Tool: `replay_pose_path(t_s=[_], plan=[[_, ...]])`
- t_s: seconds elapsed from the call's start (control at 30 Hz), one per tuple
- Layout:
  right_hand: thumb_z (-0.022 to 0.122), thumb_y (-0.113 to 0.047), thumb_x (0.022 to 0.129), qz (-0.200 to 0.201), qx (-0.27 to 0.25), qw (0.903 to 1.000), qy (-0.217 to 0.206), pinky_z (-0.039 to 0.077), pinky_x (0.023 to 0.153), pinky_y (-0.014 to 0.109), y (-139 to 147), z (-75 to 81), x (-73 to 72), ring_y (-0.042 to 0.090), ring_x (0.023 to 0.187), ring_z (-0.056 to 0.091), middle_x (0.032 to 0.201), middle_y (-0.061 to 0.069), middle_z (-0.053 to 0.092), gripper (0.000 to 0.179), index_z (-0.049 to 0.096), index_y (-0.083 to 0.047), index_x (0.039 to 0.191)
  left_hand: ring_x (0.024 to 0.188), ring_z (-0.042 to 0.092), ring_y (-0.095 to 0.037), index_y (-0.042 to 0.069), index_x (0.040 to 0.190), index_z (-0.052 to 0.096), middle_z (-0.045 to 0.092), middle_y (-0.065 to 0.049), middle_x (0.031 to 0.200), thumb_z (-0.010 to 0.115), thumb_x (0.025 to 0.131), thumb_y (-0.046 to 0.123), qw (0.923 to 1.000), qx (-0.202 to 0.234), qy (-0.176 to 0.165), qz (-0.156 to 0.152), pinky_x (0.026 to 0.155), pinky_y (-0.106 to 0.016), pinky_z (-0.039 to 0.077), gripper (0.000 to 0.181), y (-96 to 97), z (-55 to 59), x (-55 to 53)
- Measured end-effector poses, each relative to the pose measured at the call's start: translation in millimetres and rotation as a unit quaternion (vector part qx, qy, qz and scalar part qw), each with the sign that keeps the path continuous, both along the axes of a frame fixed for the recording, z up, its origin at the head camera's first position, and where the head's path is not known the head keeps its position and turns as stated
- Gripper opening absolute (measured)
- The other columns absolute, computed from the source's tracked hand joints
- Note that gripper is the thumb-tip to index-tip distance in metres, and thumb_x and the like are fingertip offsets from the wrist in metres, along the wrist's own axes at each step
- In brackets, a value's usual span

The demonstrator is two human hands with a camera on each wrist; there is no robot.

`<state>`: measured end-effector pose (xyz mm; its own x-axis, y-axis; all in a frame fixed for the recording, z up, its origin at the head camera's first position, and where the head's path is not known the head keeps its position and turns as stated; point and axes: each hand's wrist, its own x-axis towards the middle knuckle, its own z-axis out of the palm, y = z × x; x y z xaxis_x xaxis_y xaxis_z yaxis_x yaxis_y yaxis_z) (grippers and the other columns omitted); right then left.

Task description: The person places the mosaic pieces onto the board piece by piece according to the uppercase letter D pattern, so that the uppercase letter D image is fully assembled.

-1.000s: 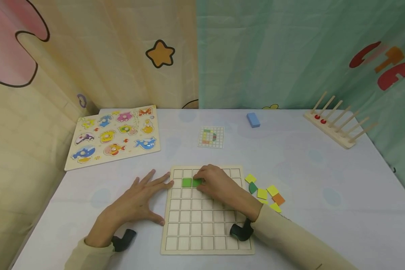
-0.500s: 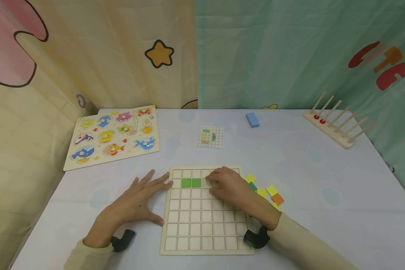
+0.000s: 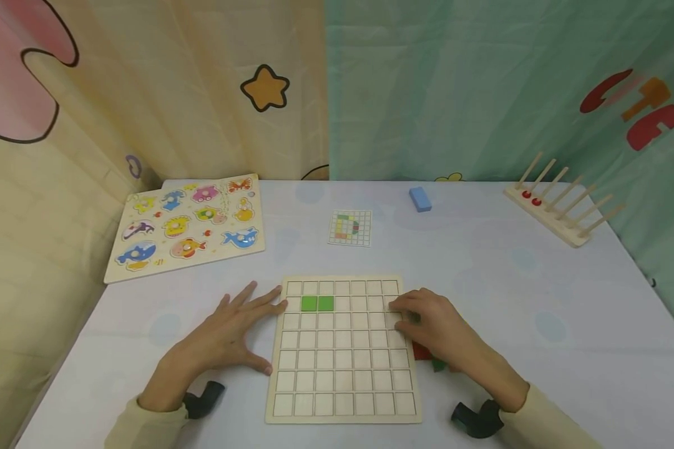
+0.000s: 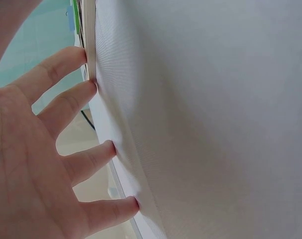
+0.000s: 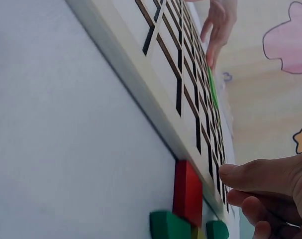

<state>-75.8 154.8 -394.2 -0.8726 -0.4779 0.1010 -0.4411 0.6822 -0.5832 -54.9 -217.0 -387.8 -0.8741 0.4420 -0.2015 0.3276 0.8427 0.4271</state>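
Note:
A wooden grid board (image 3: 342, 349) lies on the table with two green square tiles (image 3: 317, 304) side by side in its second row. My left hand (image 3: 224, 337) spreads its fingers at the board's left edge; in the left wrist view two fingertips touch the board's side (image 4: 91, 45). Over the board's upper right edge is my right hand (image 3: 440, 324), its thumb and fingers loosely bent, with nothing visible between them. It hides most of the loose pieces there. A red block (image 5: 187, 191) and green pieces (image 5: 168, 226) show beside the board in the right wrist view.
A small printed pattern card (image 3: 351, 228) lies behind the board. An animal peg puzzle (image 3: 188, 227) is at the back left. At the back stand a blue block (image 3: 420, 199) and, further right, a wooden peg rack (image 3: 550, 215) with red beads. Curtains enclose the table.
The second green tile, under my right fingers before, now lies uncovered in its cell. My right hand has moved right to the board's edge, over the loose pieces. My left hand has stayed put.

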Motion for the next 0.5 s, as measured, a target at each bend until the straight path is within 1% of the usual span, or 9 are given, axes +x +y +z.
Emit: replay_pose_path(t_s=[0.13,0.23,0.33,0.5], plan=[[0.080,-0.007,0.080,-0.040,0.008,0.9990,-0.020,0.056,0.080,0.038,19,0.8,6.3,0.019,0.097,0.063,0.110,0.002,0.069,0.033,0.074,-0.007,0.112,0.148,0.010,-0.041,0.023,0.148,0.047,0.026,0.002,0.161,0.085,0.053,0.061,1.0000,0.001,-0.002,0.001,0.110,-0.073,0.009,0.109,-0.4,0.3,-0.8],[0.081,-0.007,0.078,-0.062,0.018,0.9978,-0.013,0.056,0.080,0.039,29,0.5,10.2,0.018,0.097,0.063,0.109,0.002,0.070,0.033,0.075,-0.007,0.110,0.148,0.010,-0.042,0.023,0.147,0.047,0.026,0.002,0.161,0.085,0.053,0.061,1.0000,0.002,-0.001,0.001,0.110,-0.074,0.009,0.109,-0.5,0.5,-0.9],[0.083,-0.006,0.076,-0.073,0.027,0.9970,-0.002,0.057,0.077,0.035,36,-1.1,13.3,0.017,0.094,0.064,0.108,0.002,0.071,0.033,0.075,-0.007,0.109,0.148,0.010,-0.042,0.022,0.147,0.048,0.027,0.002,0.161,0.085,0.053,0.060,1.0000,0.004,-0.003,0.002,0.109,-0.074,0.009,0.109,-0.2,0.3,-0.6],[0.083,-0.003,0.075,-0.086,0.032,0.9957,0.002,0.057,0.071,0.029,44,-2.1,16.2,0.014,0.087,0.061,0.106,0.001,0.071,0.032,0.076,-0.008,0.106,0.148,0.010,-0.041,0.022,0.147,0.048,0.027,0.002,0.161,0.085,0.053,0.061,1.0000,0.005,-0.005,0.003,0.109,-0.074,0.009,0.109,0.2,-0.3,-0.1]])
